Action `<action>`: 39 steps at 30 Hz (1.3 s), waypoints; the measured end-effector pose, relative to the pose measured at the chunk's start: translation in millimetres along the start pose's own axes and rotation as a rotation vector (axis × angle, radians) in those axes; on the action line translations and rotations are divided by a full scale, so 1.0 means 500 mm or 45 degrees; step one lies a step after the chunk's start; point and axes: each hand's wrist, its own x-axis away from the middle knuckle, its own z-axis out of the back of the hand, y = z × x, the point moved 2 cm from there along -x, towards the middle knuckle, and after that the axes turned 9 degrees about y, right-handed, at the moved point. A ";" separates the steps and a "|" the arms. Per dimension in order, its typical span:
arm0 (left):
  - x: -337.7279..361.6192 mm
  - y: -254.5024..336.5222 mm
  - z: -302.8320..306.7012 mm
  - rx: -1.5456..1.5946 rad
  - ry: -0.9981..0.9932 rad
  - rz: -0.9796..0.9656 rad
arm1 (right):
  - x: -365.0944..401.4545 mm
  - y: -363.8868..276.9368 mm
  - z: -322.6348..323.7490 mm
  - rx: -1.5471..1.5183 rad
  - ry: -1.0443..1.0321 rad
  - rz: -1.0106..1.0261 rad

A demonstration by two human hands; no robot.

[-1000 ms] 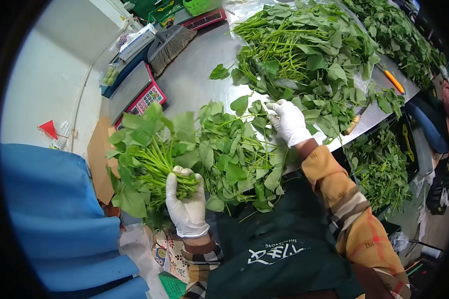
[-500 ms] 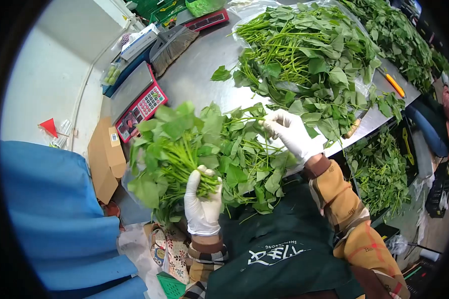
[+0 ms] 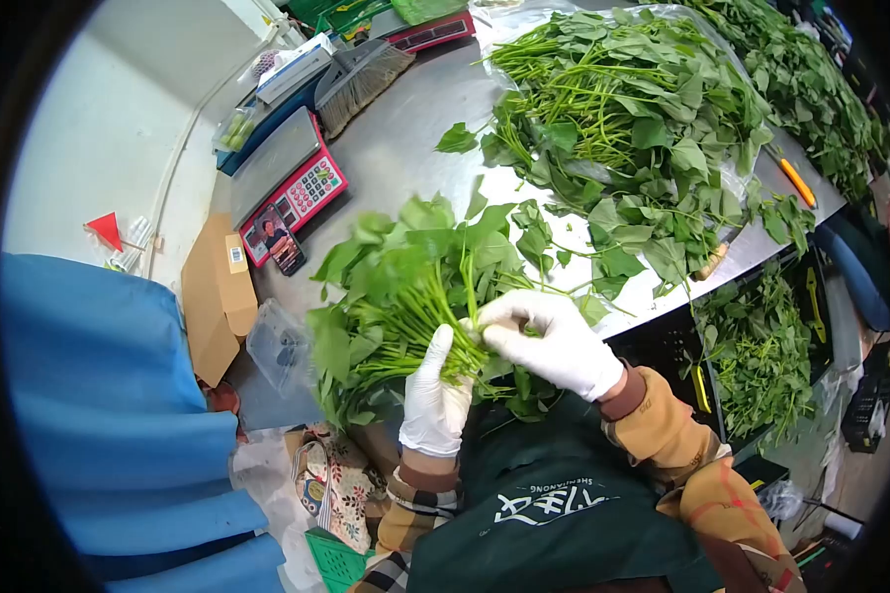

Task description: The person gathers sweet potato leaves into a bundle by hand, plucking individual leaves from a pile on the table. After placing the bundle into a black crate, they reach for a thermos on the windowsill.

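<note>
My left hand [image 3: 437,400], in a white glove, is closed around the stems of a bunch of leafy greens [image 3: 405,296]. The leaves fan out up and to the left, with the cut stem ends near my thumb. My right hand [image 3: 549,341], gloved too, meets the bunch at its right side. Its thumb and forefinger pinch a stem of greens against the other stems. Beyond my hands, a large heap of the same greens [image 3: 623,99] lies on a plastic sheet on the metal table [image 3: 405,148].
A red scale [image 3: 302,193] with a phone [image 3: 275,240] leaning on it stands at left. Behind are a brush [image 3: 361,84] and another scale [image 3: 430,32]. An orange-handled tool [image 3: 796,183] lies right. A crate of greens [image 3: 756,366] sits below the table edge. A cardboard box [image 3: 218,306] stands left.
My right hand has come down and left from the loose greens to the bunch, bringing a stem to it. My left hand has shifted slightly right with the bunch.
</note>
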 end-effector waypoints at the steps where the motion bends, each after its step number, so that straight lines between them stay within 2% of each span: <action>1: 0.002 -0.002 -0.003 0.009 -0.026 0.015 | 0.003 -0.003 -0.009 0.067 -0.039 0.071; 4: 0.007 -0.004 -0.004 0.063 -0.121 0.080 | 0.000 -0.006 -0.018 0.413 -0.180 0.421; 7: -0.007 -0.009 0.028 -0.081 -0.176 0.077 | -0.004 -0.017 -0.017 0.483 -0.347 0.419; 11: -0.012 -0.004 0.040 -0.064 -0.149 0.130 | -0.001 -0.013 -0.030 0.539 -0.288 0.548; 14: -0.006 -0.004 0.030 0.038 0.014 0.024 | 0.005 -0.014 -0.035 0.710 -0.205 0.656; 20: 0.016 0.001 -0.019 0.142 0.053 -0.142 | -0.019 -0.029 -0.031 0.743 -0.192 0.771; 23: 0.014 -0.001 -0.021 0.108 0.086 -0.108 | -0.029 -0.033 -0.015 0.578 -0.309 0.523; 24: 0.010 0.001 -0.022 0.104 0.081 -0.090 | -0.033 -0.031 -0.005 0.368 -0.453 0.418; 25: -0.002 0.021 -0.024 0.138 0.071 -0.092 | -0.021 -0.029 0.003 0.076 -0.753 0.080; 27: -0.059 0.071 0.015 0.171 0.015 -0.265 | 0.012 -0.035 0.009 -0.051 -0.967 0.082; 28: -0.093 0.090 0.037 0.338 0.029 -0.235 | 0.023 -0.022 0.020 0.088 -0.986 0.033; 29: -0.102 0.101 0.047 0.323 -0.022 -0.243 | 0.018 -0.003 0.036 0.227 -0.999 -0.012; 30: -0.093 0.098 0.039 0.280 0.051 -0.236 | -0.003 0.011 0.055 0.319 -0.929 -0.028; 32: -0.085 0.072 0.031 0.212 0.104 -0.195 | -0.090 0.022 0.095 0.654 -0.664 0.135; 33: -0.096 0.048 0.040 0.208 0.166 -0.143 | -0.130 0.083 0.123 0.535 -0.277 0.064; 34: -0.097 0.032 0.043 0.138 0.166 -0.152 | -0.178 0.052 0.123 0.402 -0.055 -0.186; 35: -0.097 0.019 0.043 0.064 0.169 -0.158 | -0.245 0.099 0.157 0.752 0.124 0.251; 36: -0.090 0.014 0.038 0.095 0.188 -0.154 | -0.285 0.086 0.156 0.611 0.269 0.016; 37: -0.094 0.012 0.040 0.116 0.190 -0.152 | -0.362 0.192 0.200 0.576 0.380 0.268; 39: -0.099 0.012 0.048 0.152 0.205 -0.145 | -0.394 0.113 0.171 0.939 0.483 -0.047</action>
